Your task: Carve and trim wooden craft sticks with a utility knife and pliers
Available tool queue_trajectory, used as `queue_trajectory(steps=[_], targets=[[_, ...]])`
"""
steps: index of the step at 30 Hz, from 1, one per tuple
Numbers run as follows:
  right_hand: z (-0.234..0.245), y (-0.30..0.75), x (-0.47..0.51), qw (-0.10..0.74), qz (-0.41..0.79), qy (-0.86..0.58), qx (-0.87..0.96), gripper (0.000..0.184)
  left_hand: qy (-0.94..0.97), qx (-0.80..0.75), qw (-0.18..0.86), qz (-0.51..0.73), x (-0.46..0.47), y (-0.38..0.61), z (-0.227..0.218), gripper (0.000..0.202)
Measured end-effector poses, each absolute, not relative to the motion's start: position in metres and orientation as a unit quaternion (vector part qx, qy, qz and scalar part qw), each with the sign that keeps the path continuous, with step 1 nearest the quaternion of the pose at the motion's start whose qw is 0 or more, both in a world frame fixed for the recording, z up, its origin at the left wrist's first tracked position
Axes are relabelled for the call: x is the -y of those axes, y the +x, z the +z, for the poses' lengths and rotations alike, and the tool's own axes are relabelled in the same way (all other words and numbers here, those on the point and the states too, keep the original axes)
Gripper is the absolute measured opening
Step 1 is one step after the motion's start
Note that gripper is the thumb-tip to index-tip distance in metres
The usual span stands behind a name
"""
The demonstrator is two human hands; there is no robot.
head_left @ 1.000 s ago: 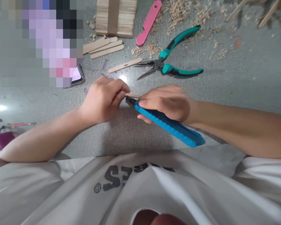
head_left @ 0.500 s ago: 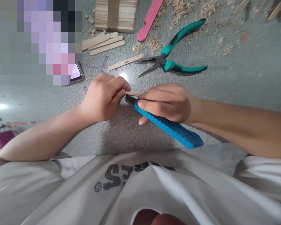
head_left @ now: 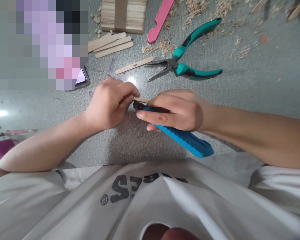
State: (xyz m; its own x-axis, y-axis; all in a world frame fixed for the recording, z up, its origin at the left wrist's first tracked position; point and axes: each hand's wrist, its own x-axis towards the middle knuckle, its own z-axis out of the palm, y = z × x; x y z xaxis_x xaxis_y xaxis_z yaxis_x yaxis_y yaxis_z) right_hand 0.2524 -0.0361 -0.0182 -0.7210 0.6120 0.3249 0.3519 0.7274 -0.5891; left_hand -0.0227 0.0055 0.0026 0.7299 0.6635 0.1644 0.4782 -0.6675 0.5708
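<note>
My left hand (head_left: 110,103) is curled shut on one end of a thin wooden craft stick (head_left: 142,99), pinning it against the grey table top (head_left: 252,83). My right hand (head_left: 175,110) grips a blue utility knife (head_left: 187,138). The knife's dark tip rests against the stick right beside my left fingers. Most of the stick is hidden under both hands.
Teal-handled long-nose pliers (head_left: 187,65) lie behind my hands. A slotted stick (head_left: 133,65), several loose sticks (head_left: 111,43), a banded bundle of sticks (head_left: 123,15) and a pink knife (head_left: 160,21) lie farther back among wood shavings (head_left: 202,8). A phone (head_left: 81,78) sits at left.
My right hand has rolled over the knife, its forefinger now stretched toward the tip. The knife's rear end has shifted slightly left and up. My left hand has stayed put.
</note>
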Motion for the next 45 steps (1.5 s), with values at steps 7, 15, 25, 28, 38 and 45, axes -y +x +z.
queue_trajectory(steps=[7,15,25,28,38,45], targets=[[-0.001,0.246,0.041,0.206,0.423,-0.384,0.794,0.048,0.891,-0.319,0.248,0.205,-0.006,-0.023,0.0,0.023],[0.017,0.248,0.036,0.167,0.516,-0.411,0.733,0.038,0.892,-0.312,0.246,0.213,-0.006,-0.023,-0.001,0.024],[0.004,0.254,0.038,0.208,0.413,-0.348,0.816,0.03,0.891,-0.311,0.253,0.213,-0.005,-0.023,0.0,0.025],[-0.005,0.258,0.036,0.24,0.299,-0.304,0.872,0.026,0.897,-0.293,0.243,0.225,-0.006,-0.022,0.0,0.026],[-0.011,0.259,0.034,0.294,0.157,-0.244,0.911,0.03,0.897,-0.283,0.257,0.223,-0.01,-0.022,0.0,0.029],[-0.006,0.258,0.034,0.271,0.253,-0.278,0.886,0.023,0.894,-0.303,0.27,0.191,-0.007,-0.023,0.005,0.028]])
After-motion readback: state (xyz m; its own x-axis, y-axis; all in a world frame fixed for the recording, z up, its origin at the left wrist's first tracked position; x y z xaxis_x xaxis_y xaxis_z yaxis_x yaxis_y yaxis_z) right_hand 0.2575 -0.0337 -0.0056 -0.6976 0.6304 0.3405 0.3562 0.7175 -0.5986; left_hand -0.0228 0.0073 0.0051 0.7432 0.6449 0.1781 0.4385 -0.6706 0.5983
